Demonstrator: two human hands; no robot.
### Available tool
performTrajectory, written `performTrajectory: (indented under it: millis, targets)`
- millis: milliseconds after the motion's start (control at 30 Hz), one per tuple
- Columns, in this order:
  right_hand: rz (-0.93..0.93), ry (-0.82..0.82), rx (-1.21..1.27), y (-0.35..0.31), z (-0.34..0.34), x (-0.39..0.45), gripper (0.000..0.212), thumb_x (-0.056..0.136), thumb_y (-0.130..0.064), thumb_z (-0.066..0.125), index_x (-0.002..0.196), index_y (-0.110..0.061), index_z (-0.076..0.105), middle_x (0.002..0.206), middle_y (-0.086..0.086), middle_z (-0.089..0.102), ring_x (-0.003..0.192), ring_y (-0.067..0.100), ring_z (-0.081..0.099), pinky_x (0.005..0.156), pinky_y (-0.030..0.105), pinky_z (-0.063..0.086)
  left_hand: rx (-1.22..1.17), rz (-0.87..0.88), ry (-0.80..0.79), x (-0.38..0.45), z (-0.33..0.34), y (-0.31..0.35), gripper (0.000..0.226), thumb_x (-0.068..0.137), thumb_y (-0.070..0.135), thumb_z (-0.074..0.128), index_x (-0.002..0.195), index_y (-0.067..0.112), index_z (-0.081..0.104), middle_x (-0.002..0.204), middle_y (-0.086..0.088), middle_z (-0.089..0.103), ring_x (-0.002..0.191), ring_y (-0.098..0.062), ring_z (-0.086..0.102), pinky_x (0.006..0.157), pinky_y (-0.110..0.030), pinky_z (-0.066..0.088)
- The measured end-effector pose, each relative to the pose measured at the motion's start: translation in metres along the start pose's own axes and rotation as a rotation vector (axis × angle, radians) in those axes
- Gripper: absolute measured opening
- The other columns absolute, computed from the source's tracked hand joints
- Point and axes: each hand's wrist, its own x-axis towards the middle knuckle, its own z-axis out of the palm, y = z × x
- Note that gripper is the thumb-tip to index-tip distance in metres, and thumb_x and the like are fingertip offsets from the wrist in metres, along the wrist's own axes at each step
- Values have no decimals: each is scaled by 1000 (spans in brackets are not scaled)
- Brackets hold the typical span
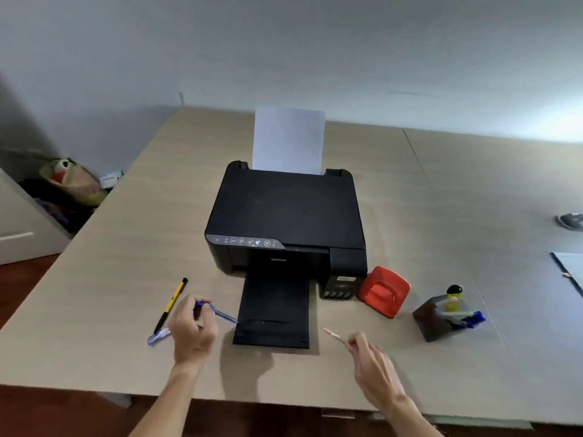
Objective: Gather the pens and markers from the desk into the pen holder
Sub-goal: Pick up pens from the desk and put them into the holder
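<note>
My left hand point(194, 328) grips a blue pen point(220, 312) just above the desk, its tip pointing right toward the printer tray. My right hand point(370, 362) pinches a thin pink pen point(334, 335) at its end, tip pointing up-left. On the desk left of my left hand lie a black and yellow pen point(172, 305) and a pale blue pen point(157, 337), partly hidden by that hand. The dark pen holder point(433, 321) sits at the right and holds a yellow marker with a black cap point(453, 298) and blue pens point(471, 318).
A black printer point(285, 216) with paper and an extended tray point(274, 310) stands mid-desk between my hands. A red hole punch point(385, 291) lies between printer and holder. A folder point(571, 269) is at the right edge. The desk's front edge point(284, 402) is near me.
</note>
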Motion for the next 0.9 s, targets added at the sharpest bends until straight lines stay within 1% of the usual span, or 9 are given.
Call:
performTrajectory:
  millis: [100,200,300,367,433,567,700,800,900]
  targets:
    - [76,220,77,50,-34,-2,12,95,-5,51,93,-17,55,88,3,61,78,24,57,72,30,39,-9,154,-7,-1,27,40,20,79,20,45,79,9,62,69,0,58,65,-8,53,61,-14,40]
    - [69,372,47,90,-75,-7,18,91,3,54,97,-13,58,91,4,60,82,25,57,78,32,42,-19,351,-95,-14,61,79,21,82,17,47,81,7,65,73,-2,62,65,-11,55,62,-22,45]
    - [130,446,-42,131,-116,-13,22,86,7,53,96,-12,57,91,9,60,81,34,57,75,38,45,-107,454,-212,-35,104,120,17,84,14,49,81,10,65,72,3,61,61,-6,55,56,-19,44]
    - [171,478,-68,155,-141,-17,25,84,8,56,96,-14,56,92,7,60,84,35,57,76,40,45,-169,471,-292,-51,136,148,14,85,10,53,83,12,66,73,6,62,59,-6,56,54,-17,43]
    - [180,501,-82,174,-161,-20,27,84,8,57,96,-16,55,93,6,59,86,33,58,79,38,42,-201,470,-361,-65,168,178,13,86,8,55,86,15,66,76,11,63,60,-4,58,56,-12,43]
    - [203,455,-95,194,-186,-14,20,87,5,55,95,-13,56,93,6,57,84,33,58,79,34,39,-174,430,-477,-80,222,232,10,89,18,53,90,22,63,82,10,66,76,-6,64,68,-12,46]
    - [155,319,-38,190,-191,-1,20,88,3,53,100,-12,59,101,7,59,89,30,59,80,34,47,-87,448,-542,-90,258,264,12,89,17,50,90,22,60,83,5,66,78,-8,60,71,-12,44]
    - [149,190,-17,184,-188,7,19,88,0,49,97,-12,59,102,8,60,90,33,59,79,40,49,-7,471,-563,-96,276,273,14,88,19,46,90,21,60,84,3,66,78,-11,61,73,-22,49]
    - [191,90,-13,181,-182,14,15,87,-3,50,92,-12,61,101,10,62,93,35,59,76,34,43,64,450,-610,-100,289,273,14,90,17,46,93,19,60,88,1,66,81,-13,61,75,-27,52]
